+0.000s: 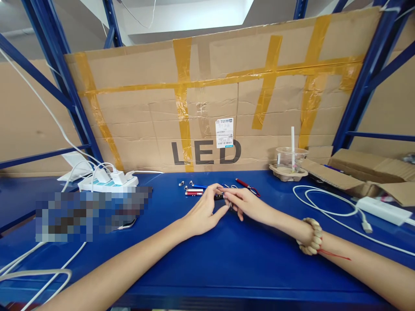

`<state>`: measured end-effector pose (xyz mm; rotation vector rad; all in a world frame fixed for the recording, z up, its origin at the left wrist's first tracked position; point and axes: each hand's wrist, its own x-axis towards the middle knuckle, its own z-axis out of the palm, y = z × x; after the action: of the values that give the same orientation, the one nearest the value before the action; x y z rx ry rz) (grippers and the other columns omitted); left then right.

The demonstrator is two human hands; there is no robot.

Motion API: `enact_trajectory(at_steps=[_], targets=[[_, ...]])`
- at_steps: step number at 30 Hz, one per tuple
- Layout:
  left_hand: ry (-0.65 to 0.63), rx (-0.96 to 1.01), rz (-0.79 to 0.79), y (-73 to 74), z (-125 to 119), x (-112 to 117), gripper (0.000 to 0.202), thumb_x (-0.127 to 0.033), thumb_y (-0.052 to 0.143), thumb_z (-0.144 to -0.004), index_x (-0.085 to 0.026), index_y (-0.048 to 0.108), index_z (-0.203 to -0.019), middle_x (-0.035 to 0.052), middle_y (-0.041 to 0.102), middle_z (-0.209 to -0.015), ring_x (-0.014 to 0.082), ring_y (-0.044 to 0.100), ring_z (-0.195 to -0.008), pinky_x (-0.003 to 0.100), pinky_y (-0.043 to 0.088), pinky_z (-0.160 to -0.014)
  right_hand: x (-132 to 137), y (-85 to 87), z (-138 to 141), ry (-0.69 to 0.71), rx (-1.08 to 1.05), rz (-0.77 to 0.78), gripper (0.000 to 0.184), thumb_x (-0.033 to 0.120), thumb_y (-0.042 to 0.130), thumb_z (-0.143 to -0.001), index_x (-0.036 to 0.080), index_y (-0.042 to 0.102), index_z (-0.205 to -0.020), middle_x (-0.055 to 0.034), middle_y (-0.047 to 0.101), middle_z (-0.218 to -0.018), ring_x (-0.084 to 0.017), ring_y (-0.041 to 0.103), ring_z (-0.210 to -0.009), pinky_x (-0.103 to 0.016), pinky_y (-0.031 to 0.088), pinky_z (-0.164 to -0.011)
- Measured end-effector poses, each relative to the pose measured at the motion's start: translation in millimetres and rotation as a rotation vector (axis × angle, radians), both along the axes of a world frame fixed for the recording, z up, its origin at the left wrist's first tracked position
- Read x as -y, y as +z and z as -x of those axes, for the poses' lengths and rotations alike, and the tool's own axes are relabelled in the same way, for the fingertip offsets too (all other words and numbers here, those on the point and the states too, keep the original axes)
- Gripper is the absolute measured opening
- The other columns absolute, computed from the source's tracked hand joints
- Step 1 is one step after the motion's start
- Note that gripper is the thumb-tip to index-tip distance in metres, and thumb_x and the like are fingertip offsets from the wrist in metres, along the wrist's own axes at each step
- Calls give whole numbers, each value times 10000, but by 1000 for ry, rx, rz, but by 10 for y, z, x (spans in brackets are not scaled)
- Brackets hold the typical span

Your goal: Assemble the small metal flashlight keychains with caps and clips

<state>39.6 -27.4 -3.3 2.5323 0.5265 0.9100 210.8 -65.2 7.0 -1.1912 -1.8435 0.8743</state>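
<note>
My left hand (pixel 204 211) and my right hand (pixel 246 203) meet at the middle of the blue table (pixel 227 259). Their fingers pinch together on a small dark pen-like torch (pixel 219 197) with a metal ring at its end. Just behind the hands lie several small torches: a red one (pixel 193 193), a silver one (pixel 193 189), a blue one (pixel 198 186) and a red one with a clip (pixel 246 186). Small silver caps (pixel 185 184) sit beside them. A bead bracelet (pixel 311 236) is on my right wrist.
A white power strip (pixel 108 183) with plugs and cables stands at the left. A plastic cup with a straw (pixel 291 160) sits in a paper tray at the right, near an open cardboard box (pixel 366 172), a white cable (pixel 327 207) and an adapter (pixel 384 210). A taped cardboard wall marked LED (pixel 207 108) closes the back.
</note>
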Motion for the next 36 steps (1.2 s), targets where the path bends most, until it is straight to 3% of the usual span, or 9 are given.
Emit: enact_trajectory(at_steps=[2, 5, 9, 11, 16, 27, 31, 34, 36], targets=[[161, 56, -69, -6, 7, -58, 382, -303, 428, -845, -193, 264, -1172, 112, 436, -1136, 206, 430, -1074, 393, 355, -939, -54, 83, -119, -131, 22, -84, 409, 399, 395, -848, 149, 548, -1134, 13, 497, -672, -61, 453, -428, -183, 438, -359], [364, 56, -125, 25, 49, -155, 303, -281, 390, -855, -195, 336, -1140, 83, 468, -1085, 208, 432, -1025, 395, 368, -898, -152, 205, -395, -377, 218, -181, 357, 317, 351, -872, 154, 575, -1098, -4, 564, -707, -52, 446, -370, -184, 413, -370], [486, -103, -253, 69, 114, -239, 209, -221, 371, -847, -209, 450, -1040, 57, 501, -1045, 222, 431, -976, 401, 359, -854, -268, 230, -790, -575, 758, -270, 358, 227, 286, -901, 137, 616, -1006, -63, 655, -764, -119, 570, -474, -222, 443, -513], [513, -156, -288, 72, 121, -244, 199, -203, 369, -840, -206, 475, -1008, 57, 504, -1030, 223, 432, -958, 393, 358, -838, -310, 165, -916, -587, 836, -278, 327, 192, 331, -886, 117, 647, -914, -106, 667, -758, -186, 626, -647, -254, 450, -622], [539, -221, -301, 50, 83, -203, 172, -195, 373, -829, -196, 499, -945, 51, 514, -992, 215, 428, -942, 391, 345, -847, -389, -54, -946, -554, 915, -293, 302, 192, 369, -879, 119, 622, -1026, -154, 642, -971, -249, 604, -889, -303, 445, -731], [681, -271, -273, 20, 162, -328, 162, -220, 401, -819, -185, 520, -922, 58, 524, -971, 222, 424, -941, 377, 339, -832, -413, -180, -808, -457, 945, -366, 325, 205, 338, -901, 135, 624, -1039, -125, 610, -954, -193, 608, -836, -260, 458, -720], [716, -312, -267, 22, 164, -330, 169, -258, 438, -801, -185, 529, -923, 62, 520, -963, 225, 427, -950, 364, 342, -824, -323, -124, -710, -569, 893, -397, 354, 278, 312, -911, 179, 547, -1157, -101, 548, -1092, -187, 608, -832, -265, 466, -656], [720, -332, -287, 22, 152, -308, 171, -288, 465, -787, -179, 528, -902, 64, 516, -947, 225, 436, -938, 361, 343, -824, -226, -44, -579, -609, 792, -461, 328, 334, 322, -903, 244, 580, -1085, -45, 557, -1074, -165, 609, -808, -247, 447, -604], [700, -361, -293, 18, 147, -301, 155, -290, 459, -799, -177, 529, -879, 63, 518, -939, 222, 444, -929, 365, 340, -838, -170, -10, -481, -565, 732, -497, 311, 346, 329, -899, 265, 609, -1006, -19, 582, -1025, -146, 608, -789, -230, 428, -581]])
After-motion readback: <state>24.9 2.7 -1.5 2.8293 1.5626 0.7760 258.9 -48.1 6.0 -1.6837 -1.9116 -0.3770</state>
